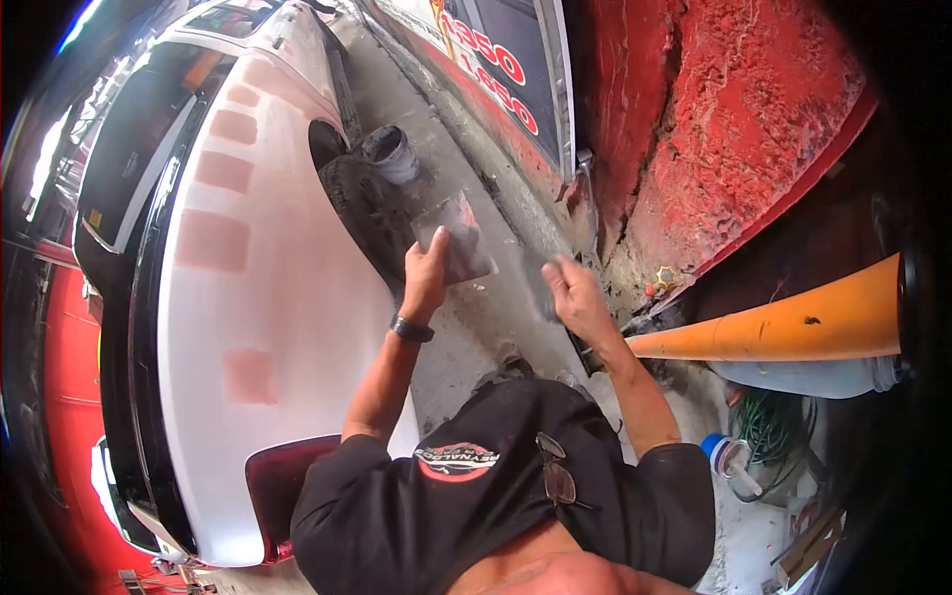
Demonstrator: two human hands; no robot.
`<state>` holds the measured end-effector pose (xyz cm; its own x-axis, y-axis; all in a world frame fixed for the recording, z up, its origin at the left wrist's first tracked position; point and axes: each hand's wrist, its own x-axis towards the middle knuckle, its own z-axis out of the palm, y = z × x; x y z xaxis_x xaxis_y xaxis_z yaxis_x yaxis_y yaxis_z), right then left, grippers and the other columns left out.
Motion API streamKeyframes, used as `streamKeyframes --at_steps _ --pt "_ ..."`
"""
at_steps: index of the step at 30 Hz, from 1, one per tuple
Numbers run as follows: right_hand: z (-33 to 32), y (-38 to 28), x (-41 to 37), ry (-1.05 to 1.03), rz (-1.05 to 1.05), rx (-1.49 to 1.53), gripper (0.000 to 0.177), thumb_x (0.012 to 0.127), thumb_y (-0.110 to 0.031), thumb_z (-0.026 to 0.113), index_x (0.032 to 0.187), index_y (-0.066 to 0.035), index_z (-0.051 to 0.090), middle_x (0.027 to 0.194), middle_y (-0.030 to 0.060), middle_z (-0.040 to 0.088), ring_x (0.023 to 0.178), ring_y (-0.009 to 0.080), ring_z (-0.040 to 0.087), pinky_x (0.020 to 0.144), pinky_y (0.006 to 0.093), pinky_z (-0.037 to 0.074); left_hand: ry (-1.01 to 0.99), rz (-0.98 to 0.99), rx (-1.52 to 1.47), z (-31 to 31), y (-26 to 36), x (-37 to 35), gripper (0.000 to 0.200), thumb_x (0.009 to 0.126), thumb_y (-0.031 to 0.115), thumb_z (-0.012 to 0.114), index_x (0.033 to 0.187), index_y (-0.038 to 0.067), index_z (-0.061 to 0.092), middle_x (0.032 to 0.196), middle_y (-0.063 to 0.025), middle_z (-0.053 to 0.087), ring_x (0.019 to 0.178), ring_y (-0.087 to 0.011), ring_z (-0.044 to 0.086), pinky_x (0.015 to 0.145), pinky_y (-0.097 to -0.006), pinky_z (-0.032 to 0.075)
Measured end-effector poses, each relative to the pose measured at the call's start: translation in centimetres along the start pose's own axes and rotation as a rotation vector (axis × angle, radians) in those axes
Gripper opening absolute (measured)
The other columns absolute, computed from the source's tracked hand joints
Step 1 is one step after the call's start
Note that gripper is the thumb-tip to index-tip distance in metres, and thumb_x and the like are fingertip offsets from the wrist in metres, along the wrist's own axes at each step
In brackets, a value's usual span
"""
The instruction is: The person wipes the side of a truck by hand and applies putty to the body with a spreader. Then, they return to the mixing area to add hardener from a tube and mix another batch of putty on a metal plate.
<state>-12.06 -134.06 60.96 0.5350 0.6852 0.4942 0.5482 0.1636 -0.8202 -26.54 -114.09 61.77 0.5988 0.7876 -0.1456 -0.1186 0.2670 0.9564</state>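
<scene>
My left hand, with a dark band on its wrist, grips a flat square plate by its near edge, thumb on top. The plate's face is grey with reddish smears. To the right, my right hand is closed around a dark grey flat piece, smeared by motion, so its exact kind does not show. A gap separates the two hands. Left of them stands a white car whose side carries several dull reddish patches, apparently filler.
Beyond the plate, a grey bucket stands near the car's wheel. An orange pole juts in at right, below a rough red wall. Lower right are a blue-rimmed tub and a coiled green hose.
</scene>
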Motion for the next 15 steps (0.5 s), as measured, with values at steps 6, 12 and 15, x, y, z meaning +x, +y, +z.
streamKeyframes --at_steps 6,12,15 --pt "2.7 0.1 -1.0 -0.255 -0.806 -0.542 0.032 0.082 -0.008 0.06 0.113 -0.005 0.063 0.09 0.0125 0.065 0.079 0.0204 0.064 0.064 0.0345 0.05 0.108 -0.725 -0.667 0.4 -6.9 -3.2 0.019 0.092 0.013 0.062 0.106 0.0 0.059 0.086 -0.0058 0.061 0.057 -0.0106 0.057 0.044 -0.0218 0.047" --pt "0.8 1.9 -0.6 -0.157 -0.032 -0.146 0.024 0.095 -0.019 0.056 0.104 0.002 0.063 0.086 0.0143 0.062 0.079 0.029 0.061 0.07 0.0343 0.049 -0.014 -0.113 0.407 -5.1 -4.7 -1.5 0.027 0.093 0.032 0.066 0.092 0.005 0.062 0.078 0.0 0.062 0.064 -0.0052 0.054 0.054 -0.0246 0.044" --pt "-0.1 1.0 0.6 -0.393 0.111 0.164 0.028 0.094 -0.025 0.058 0.102 0.001 0.064 0.087 0.0191 0.063 0.079 0.0367 0.061 0.071 0.04 0.048 -0.101 0.044 0.635 -2.9 -0.4 -2.4 0.03 0.093 0.026 0.067 0.1 -0.002 0.06 0.089 -0.0022 0.065 0.076 -0.0064 0.058 0.066 -0.0248 0.049"
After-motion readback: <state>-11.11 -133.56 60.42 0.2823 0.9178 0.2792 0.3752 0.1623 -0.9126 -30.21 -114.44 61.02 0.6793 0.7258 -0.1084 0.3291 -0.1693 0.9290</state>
